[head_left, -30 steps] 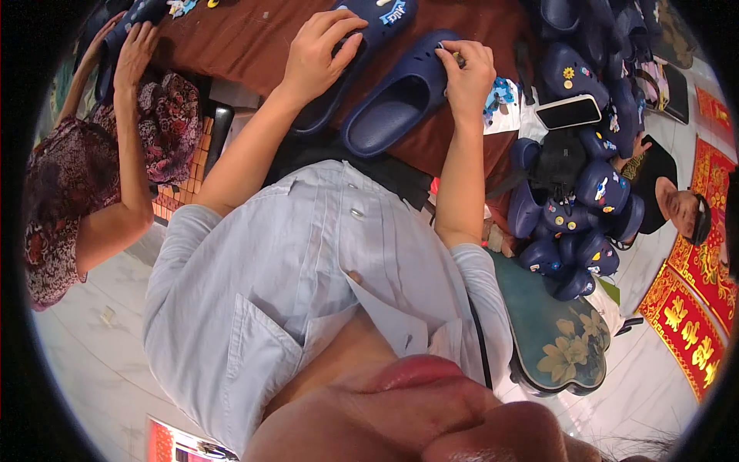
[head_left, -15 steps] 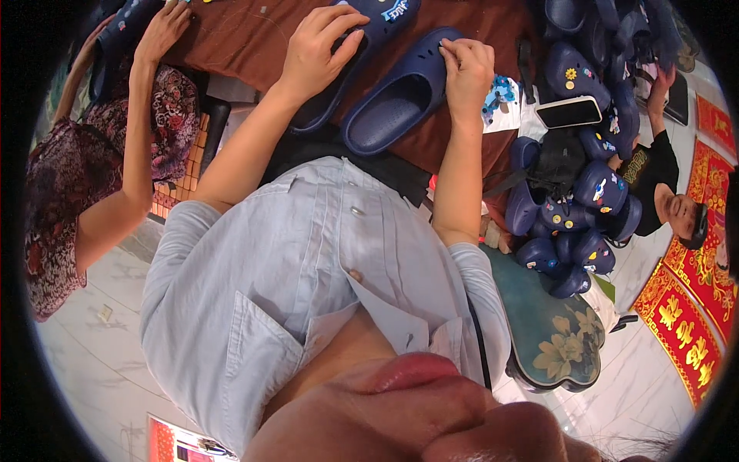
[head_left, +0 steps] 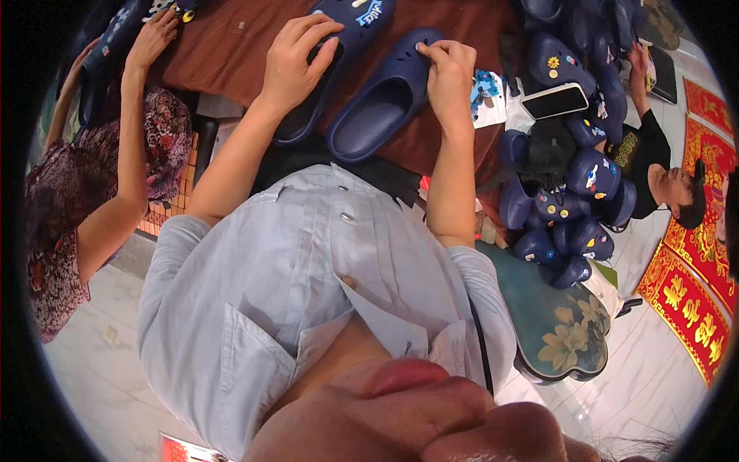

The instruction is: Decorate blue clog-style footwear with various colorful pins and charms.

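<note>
Thumb and forefinger pinched together, the right hand (head_left: 450, 73) works at the toe of the right clog (head_left: 382, 100), though what may lie between the fingertips cannot be told, while the left hand (head_left: 299, 65), thumb and fingers apart, rests over the left clog (head_left: 356, 42). Both navy clogs lie heel-first at the near edge of the cloth-covered table (head_left: 231, 58). Blue charms (head_left: 485, 87) sit toward its right edge, near a phone (head_left: 554, 101), as a co-worker's hand (head_left: 154, 38) reaches over the left side.
</note>
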`<state>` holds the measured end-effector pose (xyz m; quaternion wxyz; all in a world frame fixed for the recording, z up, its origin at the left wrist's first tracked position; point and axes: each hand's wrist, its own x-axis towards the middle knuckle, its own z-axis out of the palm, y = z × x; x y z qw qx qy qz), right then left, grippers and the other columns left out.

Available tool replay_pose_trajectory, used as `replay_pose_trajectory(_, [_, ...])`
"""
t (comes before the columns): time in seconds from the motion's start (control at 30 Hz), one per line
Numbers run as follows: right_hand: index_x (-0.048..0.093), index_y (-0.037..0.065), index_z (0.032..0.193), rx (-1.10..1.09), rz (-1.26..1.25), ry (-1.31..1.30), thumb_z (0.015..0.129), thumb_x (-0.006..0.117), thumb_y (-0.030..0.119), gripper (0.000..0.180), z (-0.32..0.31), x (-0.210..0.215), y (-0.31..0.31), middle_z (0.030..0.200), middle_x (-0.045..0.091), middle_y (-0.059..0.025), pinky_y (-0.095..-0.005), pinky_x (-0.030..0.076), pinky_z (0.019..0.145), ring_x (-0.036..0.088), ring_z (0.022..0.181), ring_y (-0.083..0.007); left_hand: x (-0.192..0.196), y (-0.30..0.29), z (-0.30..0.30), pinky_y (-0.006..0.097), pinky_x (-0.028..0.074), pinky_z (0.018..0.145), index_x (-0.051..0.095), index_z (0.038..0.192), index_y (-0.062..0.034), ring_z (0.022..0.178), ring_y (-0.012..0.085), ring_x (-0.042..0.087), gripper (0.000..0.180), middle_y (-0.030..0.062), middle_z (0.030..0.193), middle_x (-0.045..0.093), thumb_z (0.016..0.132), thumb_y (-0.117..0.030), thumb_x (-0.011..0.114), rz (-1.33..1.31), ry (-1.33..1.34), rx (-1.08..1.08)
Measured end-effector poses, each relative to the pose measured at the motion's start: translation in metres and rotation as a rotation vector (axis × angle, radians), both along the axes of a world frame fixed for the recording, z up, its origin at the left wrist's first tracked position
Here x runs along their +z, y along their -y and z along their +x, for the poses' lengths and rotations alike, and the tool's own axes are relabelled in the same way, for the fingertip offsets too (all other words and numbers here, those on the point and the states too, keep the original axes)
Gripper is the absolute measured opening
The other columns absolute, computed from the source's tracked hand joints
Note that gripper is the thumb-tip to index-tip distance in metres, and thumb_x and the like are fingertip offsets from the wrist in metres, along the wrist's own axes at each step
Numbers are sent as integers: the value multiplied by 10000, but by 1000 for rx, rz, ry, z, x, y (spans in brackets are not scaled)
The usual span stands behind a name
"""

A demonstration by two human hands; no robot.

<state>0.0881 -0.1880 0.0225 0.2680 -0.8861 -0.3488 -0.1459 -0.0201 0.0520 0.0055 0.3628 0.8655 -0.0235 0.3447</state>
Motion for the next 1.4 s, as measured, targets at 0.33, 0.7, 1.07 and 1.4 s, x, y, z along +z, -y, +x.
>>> replay_pose_trajectory(0.33, [773, 84, 956, -53, -143, 97, 789, 666, 40, 202, -12, 13, -13, 956, 641, -72, -421, 467, 857, 557, 1023, -303, 6, 1, -2, 383, 491, 957, 704, 1112, -32, 1098, 304, 641, 210, 147, 1171, 671, 912, -63, 649, -16, -7, -18])
replay_pose_trajectory(0.7, [761, 81, 1002, -110, 166, 146, 804, 664, -1, 235, -14, 3, 18, 954, 686, -84, -401, 458, 889, 589, 966, -291, 7, 4, 0, 385, 505, 918, 707, 1086, -41, 1053, 300, 639, 193, 127, 1113, 678, 902, -86, 670, -19, 30, -4])
replay_pose_trajectory(1.07, [746, 66, 1015, -483, -2, -49, 802, 705, 23, 221, -33, -7, 129, 987, 697, -129, -433, 443, 910, 585, 975, -342, 1, -1, 2, 377, 507, 952, 706, 1124, -46, 1105, 290, 654, 211, 138, 1179, 677, 925, -73, 641, 43, 14, 2])
replay_pose_trajectory(1.4, [735, 85, 1039, -468, -111, -159, 808, 744, 121, 235, -37, -35, 129, 972, 686, -132, -467, 448, 898, 598, 993, -351, -2, -3, 2, 372, 507, 931, 716, 1100, -59, 1079, 285, 650, 198, 125, 1136, 688, 912, -90, 661, 13, 55, -1])
